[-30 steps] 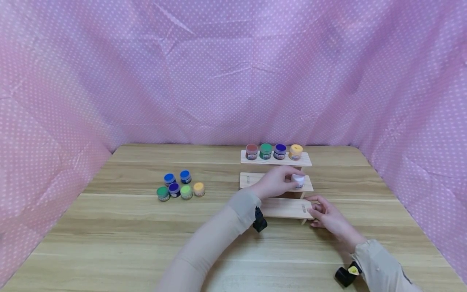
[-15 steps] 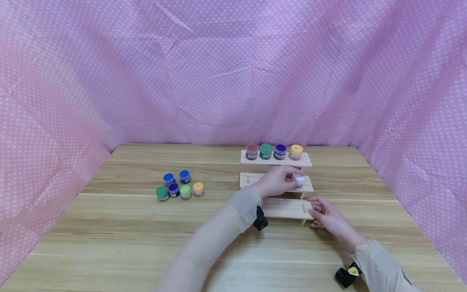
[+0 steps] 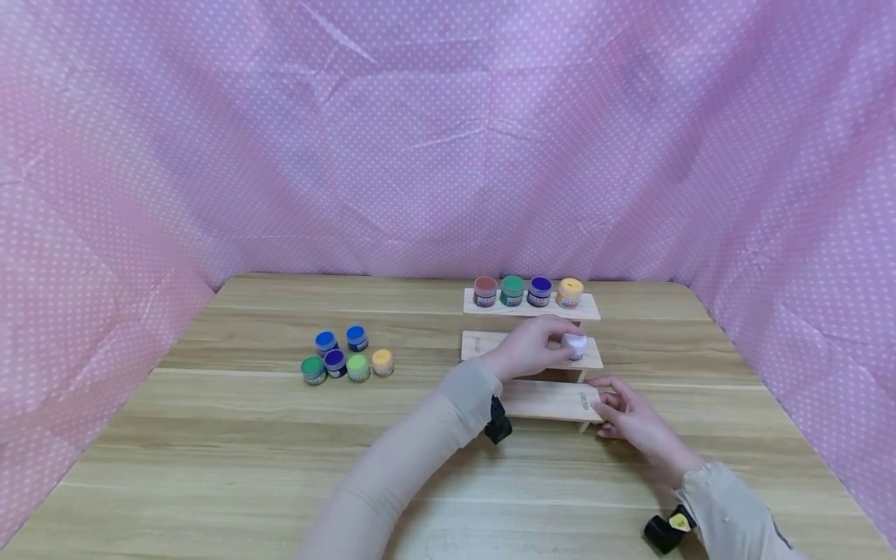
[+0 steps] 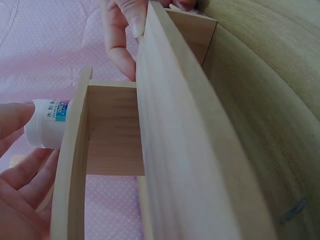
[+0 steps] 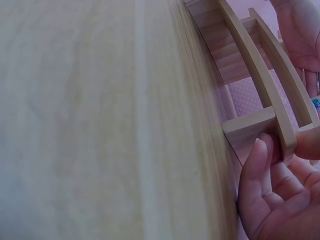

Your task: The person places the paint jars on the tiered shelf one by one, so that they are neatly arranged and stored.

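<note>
Before pink dotted cloth point(image 3: 448, 140), above wood-grain tabletop point(image 3: 210, 451): left hand point(image 3: 526, 348) round white jar point(image 3: 577, 348), right hand point(image 3: 635, 421) round end of front shelf point(image 3: 542, 400).

Six jars point(image 3: 335, 363) sit on the desk point(image 3: 210, 467) left of the stepped rack point(image 3: 542, 399); four jars point(image 3: 512, 292) line its rear tier point(image 3: 588, 308), a single jar point(image 3: 578, 348) its middle tier's point(image 3: 490, 342) right end; behind the rack hangs a curtain point(image 3: 448, 155).

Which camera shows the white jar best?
The left wrist view: the white jar is big there, label showing. Head view shows it small, partly covered by the left hand; right wrist view catches only a sliver.
</note>
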`<state>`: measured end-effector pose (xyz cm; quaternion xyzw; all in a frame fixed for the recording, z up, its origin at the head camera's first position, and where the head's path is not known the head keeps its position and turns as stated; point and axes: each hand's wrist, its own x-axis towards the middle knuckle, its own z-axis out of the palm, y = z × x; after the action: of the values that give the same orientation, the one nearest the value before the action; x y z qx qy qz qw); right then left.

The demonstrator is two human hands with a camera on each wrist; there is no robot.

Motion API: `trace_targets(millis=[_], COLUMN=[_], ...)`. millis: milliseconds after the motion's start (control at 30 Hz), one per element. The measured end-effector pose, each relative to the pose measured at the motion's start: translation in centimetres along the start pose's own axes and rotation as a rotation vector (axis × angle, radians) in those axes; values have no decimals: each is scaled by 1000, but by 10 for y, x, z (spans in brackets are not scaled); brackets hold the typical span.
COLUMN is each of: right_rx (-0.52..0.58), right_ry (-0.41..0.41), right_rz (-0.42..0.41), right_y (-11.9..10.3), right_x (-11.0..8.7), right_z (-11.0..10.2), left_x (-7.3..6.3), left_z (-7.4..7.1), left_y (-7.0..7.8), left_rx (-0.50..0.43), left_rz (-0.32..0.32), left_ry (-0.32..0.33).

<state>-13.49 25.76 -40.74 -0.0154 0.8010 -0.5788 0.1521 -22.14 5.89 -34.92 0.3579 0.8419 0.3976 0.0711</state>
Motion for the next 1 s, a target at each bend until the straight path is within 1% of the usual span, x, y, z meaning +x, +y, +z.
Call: trace_targets(millis=[267, 367, 633, 767, 1000], right_rx=[33, 41, 41, 39, 24], right_ry=[-12, -9, -16, -17, -2], right_rz=[-22, -26, -29, -30, -10], right_y=[4, 3, 2, 2, -1], right_x=[-2, -3, -2, -1, -1], right_z=[0, 0, -1, -1, 0], left_x=[0, 1, 3, 4, 3], left_z=[5, 5, 7, 6, 5], left_y=[-2, -2, -6, -5, -5], left_rx=[-13, -35, -100, -92, -65], left_rz=[6, 3, -28, -30, -12], left_ry=[-16, -6, 31, 38, 54])
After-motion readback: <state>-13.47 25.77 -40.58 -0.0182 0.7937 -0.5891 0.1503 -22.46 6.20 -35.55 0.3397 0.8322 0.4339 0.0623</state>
